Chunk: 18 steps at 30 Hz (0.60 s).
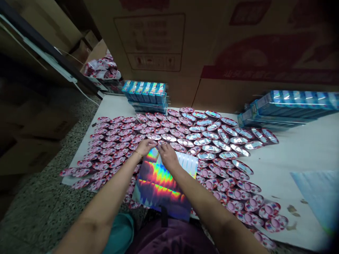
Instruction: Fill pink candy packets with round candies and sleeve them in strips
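Directly in front of the person lies a holographic sheet (161, 183), a rectangle of shiny foil. It flashes bands of green, yellow, orange and red over a blue-violet ground. Its far right corner looks pale and ribbed with upright streaks. The near edge hangs toward the person's lap, and the far edge rests on the spread of pieces beneath.

Both hands meet at that far edge. The left hand (145, 146), with a thin bracelet (138, 153) on its wrist, has its fingers curled inward. The right hand (167, 155) lies knuckles-up on the sheet with its fingers bent toward the left. The fingertips are hidden, so I cannot tell whether either hand grips the sheet, a piece below it, or nothing.

Around the sheet, pink oval cards (116, 141) overlap in rows across a white table (291, 155), and those farther back gleam silver. Stacks of blue boxes (145, 91) stand at the table's rear, with a longer row (286, 106) at the right. Behind them rise brown cartons (212, 46). A speckled floor (39, 197) shows at the left.
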Motion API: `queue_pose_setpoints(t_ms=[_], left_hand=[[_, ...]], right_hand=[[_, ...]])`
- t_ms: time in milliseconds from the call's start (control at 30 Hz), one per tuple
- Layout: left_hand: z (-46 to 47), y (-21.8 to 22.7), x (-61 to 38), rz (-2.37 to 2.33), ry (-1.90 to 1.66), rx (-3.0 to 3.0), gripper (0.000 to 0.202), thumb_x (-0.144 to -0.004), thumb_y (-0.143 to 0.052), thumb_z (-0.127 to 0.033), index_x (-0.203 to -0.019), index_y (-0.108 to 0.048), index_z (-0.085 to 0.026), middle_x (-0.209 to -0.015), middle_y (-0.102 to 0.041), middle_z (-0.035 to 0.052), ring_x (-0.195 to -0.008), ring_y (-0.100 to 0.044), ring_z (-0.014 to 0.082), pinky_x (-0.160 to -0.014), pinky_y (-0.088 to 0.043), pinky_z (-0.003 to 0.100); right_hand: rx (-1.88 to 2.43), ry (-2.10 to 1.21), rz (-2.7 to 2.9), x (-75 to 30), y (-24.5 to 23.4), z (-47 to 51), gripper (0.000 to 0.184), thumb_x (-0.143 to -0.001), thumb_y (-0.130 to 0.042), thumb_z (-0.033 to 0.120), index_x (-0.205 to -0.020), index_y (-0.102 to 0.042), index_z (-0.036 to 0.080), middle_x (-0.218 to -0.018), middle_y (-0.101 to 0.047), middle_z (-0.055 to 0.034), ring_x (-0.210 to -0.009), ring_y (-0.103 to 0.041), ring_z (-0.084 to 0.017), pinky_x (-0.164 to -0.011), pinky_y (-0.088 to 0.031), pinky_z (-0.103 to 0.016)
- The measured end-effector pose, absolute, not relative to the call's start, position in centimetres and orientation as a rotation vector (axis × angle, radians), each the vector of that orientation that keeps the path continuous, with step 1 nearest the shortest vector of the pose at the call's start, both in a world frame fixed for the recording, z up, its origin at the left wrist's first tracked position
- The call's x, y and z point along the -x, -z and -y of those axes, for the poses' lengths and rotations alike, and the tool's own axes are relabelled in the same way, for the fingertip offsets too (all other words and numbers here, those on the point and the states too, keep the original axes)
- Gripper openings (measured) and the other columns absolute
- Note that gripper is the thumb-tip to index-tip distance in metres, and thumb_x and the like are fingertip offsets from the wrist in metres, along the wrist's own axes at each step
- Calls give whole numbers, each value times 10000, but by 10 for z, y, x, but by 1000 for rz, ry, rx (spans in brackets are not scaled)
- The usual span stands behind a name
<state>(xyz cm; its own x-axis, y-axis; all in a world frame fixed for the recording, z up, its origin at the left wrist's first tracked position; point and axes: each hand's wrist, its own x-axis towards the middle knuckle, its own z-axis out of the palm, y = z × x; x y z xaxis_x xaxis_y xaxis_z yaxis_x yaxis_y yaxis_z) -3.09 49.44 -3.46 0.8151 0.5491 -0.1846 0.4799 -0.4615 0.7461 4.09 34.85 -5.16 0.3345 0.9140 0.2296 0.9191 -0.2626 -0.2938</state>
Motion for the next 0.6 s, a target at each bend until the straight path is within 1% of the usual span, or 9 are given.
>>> queue_pose_setpoints(t_ms=[67, 200, 300, 400, 467, 533, 600], left_hand=[[-495, 38, 30, -741, -100, -2139, 129, -656, -554, -266, -669, -612, -152, -678, -631, 15, -688, -566, 151, -654, -433, 253], [-492, 42, 29, -686, -150, -2311, 112, -672, -543, -240, -689, -612, -154, -732, -625, 38, -729, -562, 163, -709, -430, 282], [-486, 38, 26, -606, -220, -2478, 112, -684, -534, -225, -705, -622, -159, -806, -615, 66, -819, -544, 191, -778, -408, 323], [-471, 29, 20, -616, -303, -2359, 184, -694, -542, -262, -822, -636, -171, -899, -619, 74, -904, -529, 206, -811, -394, 336], [-455, 23, 12, -640, -251, -2047, 291, -739, -493, -342, -935, -616, -164, -900, -631, 71, -837, -559, 182, -724, -425, 300], [-438, 17, 3, -666, -140, -1690, 392, -767, -439, -423, -981, -598, -136, -827, -640, 73, -697, -578, 148, -569, -416, 243], [-423, 14, -6, -693, -97, -1447, 423, -716, -516, -437, -974, -594, -111, -744, -634, 61, -589, -559, 114, -475, -362, 202]], right_hand=[[2194, 42, 1599, -39, 54, -345, 292, -847, -382, 137, -1108, -513, 144, -1011, -536, -111, -862, -438, -199, -758, -365, -325], [2066, 1, 1416, -34, 43, -336, 193, -840, -408, 169, -876, -597, 166, -932, -566, -83, -836, -460, -178, -757, -367, -305], [1856, -157, 1074, -38, 25, -322, 150, -804, -453, 193, -758, -595, 175, -804, -570, -43, -796, -488, -150, -732, -381, -271], [1646, -348, 625, -52, 14, -302, 154, -765, -495, 268, -713, -602, 170, -724, -569, -13, -705, -509, -124, -656, -389, -239], [1549, -446, 359, -64, 14, -290, 195, -724, -531, 331, -718, -619, 157, -669, -571, 2, -625, -497, -111, -604, -379, -230], [1479, -487, 179, -74, 18, -281, 240, -685, -554, 371, -714, -629, 145, -609, -562, 18, -556, -465, -96, -565, -362, -222], [1444, -471, 78, -81, 25, -275, 265, -663, -562, 390, -700, -634, 137, -578, -556, 26, -528, -448, -90, -548, -352, -218]])
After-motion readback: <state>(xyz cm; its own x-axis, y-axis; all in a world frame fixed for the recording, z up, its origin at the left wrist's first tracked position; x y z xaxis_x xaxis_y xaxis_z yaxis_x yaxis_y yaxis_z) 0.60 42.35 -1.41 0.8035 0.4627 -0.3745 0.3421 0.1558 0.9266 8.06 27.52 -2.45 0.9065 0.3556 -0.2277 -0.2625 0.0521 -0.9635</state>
